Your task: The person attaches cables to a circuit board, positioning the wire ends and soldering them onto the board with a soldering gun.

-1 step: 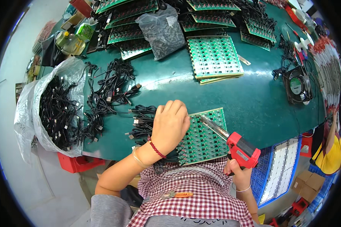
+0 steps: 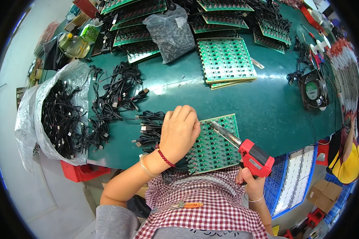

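A green circuit board panel point(image 2: 219, 149) with rows of small black parts lies at the near edge of the table. My left hand point(image 2: 179, 129) rests over its far left corner, fingers curled together; what they pinch is hidden beneath them. My right hand point(image 2: 251, 184) grips a red and black soldering gun point(image 2: 257, 158), whose metal tip reaches the board's far edge close to my left fingertips. Black USB cables point(image 2: 148, 133) lie bundled along the board's left side, partly covered by my left hand and wrist.
Loose black cables point(image 2: 117, 89) and a plastic bag of cables point(image 2: 87, 115) are on the left. Stacked green panels point(image 2: 227, 59) stand farther back, beside a bag of small dark parts point(image 2: 169, 36). A small fan point(image 2: 313, 91) sits at the right.
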Demonstrator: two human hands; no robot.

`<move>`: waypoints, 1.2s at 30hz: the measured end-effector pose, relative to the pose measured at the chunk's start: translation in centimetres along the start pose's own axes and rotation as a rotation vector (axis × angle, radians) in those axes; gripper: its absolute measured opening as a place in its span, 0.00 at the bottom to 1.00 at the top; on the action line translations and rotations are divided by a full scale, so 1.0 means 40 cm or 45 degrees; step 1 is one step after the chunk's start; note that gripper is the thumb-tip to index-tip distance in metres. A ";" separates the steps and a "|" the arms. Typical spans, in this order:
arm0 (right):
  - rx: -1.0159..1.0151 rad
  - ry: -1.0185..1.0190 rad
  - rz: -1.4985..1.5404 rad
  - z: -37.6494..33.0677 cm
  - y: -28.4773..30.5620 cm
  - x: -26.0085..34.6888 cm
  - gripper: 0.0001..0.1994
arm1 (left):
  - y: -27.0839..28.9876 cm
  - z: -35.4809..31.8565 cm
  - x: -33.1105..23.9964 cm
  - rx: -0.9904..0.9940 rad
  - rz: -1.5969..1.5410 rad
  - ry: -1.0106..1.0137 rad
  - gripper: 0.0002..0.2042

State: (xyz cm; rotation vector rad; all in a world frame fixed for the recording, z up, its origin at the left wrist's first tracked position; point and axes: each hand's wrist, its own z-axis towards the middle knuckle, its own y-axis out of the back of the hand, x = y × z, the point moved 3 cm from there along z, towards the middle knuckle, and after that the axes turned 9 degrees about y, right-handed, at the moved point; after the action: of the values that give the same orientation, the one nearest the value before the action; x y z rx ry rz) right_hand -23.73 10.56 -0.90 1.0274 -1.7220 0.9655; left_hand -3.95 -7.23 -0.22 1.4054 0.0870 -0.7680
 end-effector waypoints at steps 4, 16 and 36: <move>-0.006 0.016 0.048 0.007 -0.006 0.004 0.06 | -0.006 -0.002 0.003 0.009 0.002 -0.023 0.07; -0.011 0.037 -0.265 0.001 -0.012 -0.009 0.15 | -0.009 -0.009 -0.004 -0.011 0.115 -0.051 0.08; -0.026 0.016 -0.203 -0.008 0.009 -0.027 0.09 | -0.012 -0.009 -0.007 -0.045 0.134 -0.037 0.07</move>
State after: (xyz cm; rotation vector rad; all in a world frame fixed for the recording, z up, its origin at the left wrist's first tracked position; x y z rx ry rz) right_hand -23.68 11.22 -1.89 1.1245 -1.6099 0.8498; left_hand -4.26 -6.77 -0.57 1.3541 0.0041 -0.6959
